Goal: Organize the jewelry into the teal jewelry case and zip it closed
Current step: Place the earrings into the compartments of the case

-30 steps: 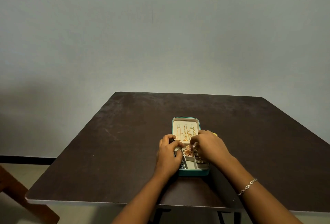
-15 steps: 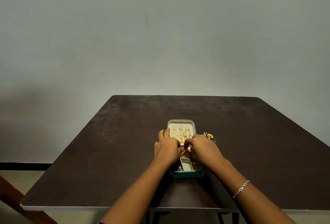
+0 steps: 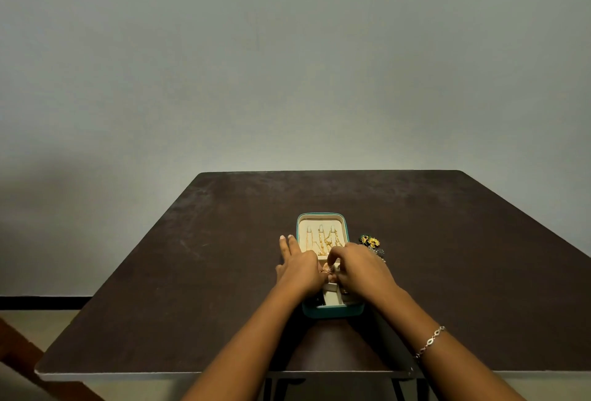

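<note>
The teal jewelry case (image 3: 332,311) lies open on the dark table (image 3: 192,272), its cream lid half (image 3: 320,234) holding gold chains. My left hand (image 3: 299,268) rests over the case's left side with two fingers stretched flat past the lid's edge. My right hand (image 3: 361,269) covers the compartments on the right, fingers curled down. Between the two hands sits a small rose-gold piece (image 3: 327,268); which fingers touch it is hidden. A cluster of yellow and dark flower earrings (image 3: 371,243) lies on the table just right of the case.
A silver bracelet (image 3: 430,343) is on my right wrist. The table's front edge (image 3: 160,374) runs close below my forearms. A plain grey wall stands behind, and a reddish-brown wooden piece (image 3: 19,356) shows at the lower left.
My left hand has uncurled and slid forward, its fingers now flat beside the lid. My right hand has shifted slightly, uncovering the flower earrings on the table.
</note>
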`<control>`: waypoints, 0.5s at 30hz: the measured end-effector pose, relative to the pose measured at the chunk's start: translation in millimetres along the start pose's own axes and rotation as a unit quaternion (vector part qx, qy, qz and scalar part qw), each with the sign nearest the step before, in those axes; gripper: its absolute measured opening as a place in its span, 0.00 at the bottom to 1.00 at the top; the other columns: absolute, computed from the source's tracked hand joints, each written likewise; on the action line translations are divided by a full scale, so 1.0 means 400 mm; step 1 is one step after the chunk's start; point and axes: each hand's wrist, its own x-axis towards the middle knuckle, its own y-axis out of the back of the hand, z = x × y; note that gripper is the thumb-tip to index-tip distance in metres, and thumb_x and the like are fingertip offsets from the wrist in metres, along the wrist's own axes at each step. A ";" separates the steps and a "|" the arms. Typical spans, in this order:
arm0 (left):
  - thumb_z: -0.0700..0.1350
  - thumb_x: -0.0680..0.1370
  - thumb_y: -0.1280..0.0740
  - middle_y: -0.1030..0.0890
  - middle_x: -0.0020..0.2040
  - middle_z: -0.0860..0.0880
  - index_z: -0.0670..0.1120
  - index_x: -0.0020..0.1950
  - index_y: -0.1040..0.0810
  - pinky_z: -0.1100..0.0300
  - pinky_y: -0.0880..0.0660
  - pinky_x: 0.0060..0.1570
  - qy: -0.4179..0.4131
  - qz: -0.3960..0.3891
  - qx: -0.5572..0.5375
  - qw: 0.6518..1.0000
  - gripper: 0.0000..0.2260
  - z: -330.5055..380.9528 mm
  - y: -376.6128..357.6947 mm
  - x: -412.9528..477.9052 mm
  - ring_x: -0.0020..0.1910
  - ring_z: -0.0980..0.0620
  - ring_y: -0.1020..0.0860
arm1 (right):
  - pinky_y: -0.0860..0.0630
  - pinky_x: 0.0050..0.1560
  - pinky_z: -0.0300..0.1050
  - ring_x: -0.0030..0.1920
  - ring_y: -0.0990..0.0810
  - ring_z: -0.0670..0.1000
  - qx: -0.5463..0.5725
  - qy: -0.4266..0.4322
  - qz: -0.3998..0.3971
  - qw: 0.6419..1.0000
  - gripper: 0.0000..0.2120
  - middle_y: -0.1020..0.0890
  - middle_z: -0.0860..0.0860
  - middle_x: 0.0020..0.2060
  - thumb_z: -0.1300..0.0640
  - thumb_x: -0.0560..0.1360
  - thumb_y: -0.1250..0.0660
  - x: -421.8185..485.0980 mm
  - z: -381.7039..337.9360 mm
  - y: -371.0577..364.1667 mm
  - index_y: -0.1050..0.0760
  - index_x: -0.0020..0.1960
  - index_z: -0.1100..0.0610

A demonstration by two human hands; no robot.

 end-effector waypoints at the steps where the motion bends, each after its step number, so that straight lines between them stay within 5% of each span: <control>1: 0.47 0.78 0.38 0.59 0.76 0.38 0.42 0.58 0.27 0.41 0.42 0.68 0.001 0.006 -0.002 1.000 0.12 0.001 -0.001 0.002 0.73 0.41 0.66 | 0.27 0.50 0.48 0.56 0.27 0.54 -0.001 0.002 0.000 1.000 0.10 0.23 0.53 0.54 0.56 0.76 0.38 0.000 0.001 0.000 0.26 0.57 0.50; 8: 0.47 0.75 0.34 0.49 0.76 0.42 0.45 0.55 0.31 0.44 0.40 0.67 -0.013 0.065 -0.066 0.996 0.12 -0.017 -0.015 -0.006 0.75 0.43 0.61 | 0.29 0.53 0.48 0.58 0.32 0.54 -0.010 0.029 0.009 0.999 0.13 0.27 0.53 0.55 0.54 0.76 0.38 0.004 -0.003 0.005 0.27 0.60 0.49; 12: 0.40 0.75 0.37 0.32 0.65 0.47 0.49 0.51 0.35 0.49 0.39 0.68 -0.057 0.170 -0.205 0.962 0.09 -0.051 -0.055 -0.016 0.75 0.45 0.50 | 0.32 0.52 0.46 0.58 0.33 0.54 -0.044 0.094 -0.006 0.995 0.12 0.30 0.53 0.54 0.53 0.75 0.37 0.025 -0.021 0.017 0.24 0.59 0.48; 15: 0.38 0.77 0.40 0.29 0.62 0.47 0.48 0.52 0.33 0.50 0.34 0.65 -0.048 0.220 -0.262 0.938 0.07 -0.066 -0.085 -0.032 0.72 0.46 0.40 | 0.34 0.47 0.46 0.58 0.33 0.55 -0.095 0.129 -0.003 0.987 0.11 0.29 0.54 0.53 0.54 0.74 0.36 0.049 -0.038 0.024 0.21 0.56 0.49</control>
